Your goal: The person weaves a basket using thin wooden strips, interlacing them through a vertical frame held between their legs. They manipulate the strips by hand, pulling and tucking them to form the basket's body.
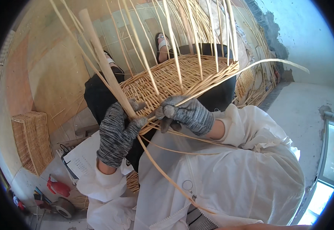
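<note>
A half-woven wicker basket [151,76] rests across my lap, its flat woven base facing up and tall upright stakes [173,42] rising around its edges. My left hand [118,132], in a grey knitted glove, is closed round the near left corner, at the foot of a thick wooden corner post [101,57]. Along the near edge my right hand [186,114], gloved alike, pinches a pale willow rod [228,78] that runs out past the basket's right end. Another loose rod [163,174] trails from the left corner down over my white jacket [228,180].
A finished-looking wicker basket [31,142] stands at the left by a sheet of written paper [83,155]. A red object [58,188] and some tools lie at the lower left. Bundles of long willow rods [257,46] lie along the wall at the far right.
</note>
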Available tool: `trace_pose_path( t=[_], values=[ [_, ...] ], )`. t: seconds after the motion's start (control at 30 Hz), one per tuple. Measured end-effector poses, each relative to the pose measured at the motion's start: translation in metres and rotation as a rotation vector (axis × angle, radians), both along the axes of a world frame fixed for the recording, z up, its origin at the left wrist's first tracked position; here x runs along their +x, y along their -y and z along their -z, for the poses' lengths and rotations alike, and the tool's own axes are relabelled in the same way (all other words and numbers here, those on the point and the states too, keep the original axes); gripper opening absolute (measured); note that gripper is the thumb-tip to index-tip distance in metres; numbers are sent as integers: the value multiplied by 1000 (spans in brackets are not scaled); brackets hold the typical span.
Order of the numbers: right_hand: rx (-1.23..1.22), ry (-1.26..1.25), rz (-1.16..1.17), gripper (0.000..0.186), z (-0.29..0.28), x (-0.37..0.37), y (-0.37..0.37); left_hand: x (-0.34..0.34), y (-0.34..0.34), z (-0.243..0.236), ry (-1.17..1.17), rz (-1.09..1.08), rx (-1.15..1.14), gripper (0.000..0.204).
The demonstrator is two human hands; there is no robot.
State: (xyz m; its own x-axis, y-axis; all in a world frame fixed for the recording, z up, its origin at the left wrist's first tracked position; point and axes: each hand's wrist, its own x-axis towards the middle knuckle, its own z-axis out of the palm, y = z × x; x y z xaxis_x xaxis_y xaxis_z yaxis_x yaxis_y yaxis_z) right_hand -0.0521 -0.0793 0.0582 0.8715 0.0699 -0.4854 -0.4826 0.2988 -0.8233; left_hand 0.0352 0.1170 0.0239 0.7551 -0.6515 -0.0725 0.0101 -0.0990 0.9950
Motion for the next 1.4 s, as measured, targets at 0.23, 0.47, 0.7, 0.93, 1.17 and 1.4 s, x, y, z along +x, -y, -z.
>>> trace_pose_path(
  t=[0.23,0.47,0.7,0.93,1.17,1.4],
  values=[
    [-277,496,376,17,-15,1,58,1,-3,9,-313,149,-85,19],
    [-1053,406,-378,43,-74,147,14,-17,11,9,-84,-66,92,17],
    [-890,1241,-162,55,-86,76,4,-22,0,7,70,-63,117,15],
    [-1643,974,31,46,-22,-20,73,-21,5,5,-164,-99,46,15],
    [-1613,1007,-325,55,21,8,13,-28,8,9,-193,-171,86,29],
    [-1532,971,-294,26,31,-10,14,-4,-9,36,-413,52,-74,64]
  ],
)
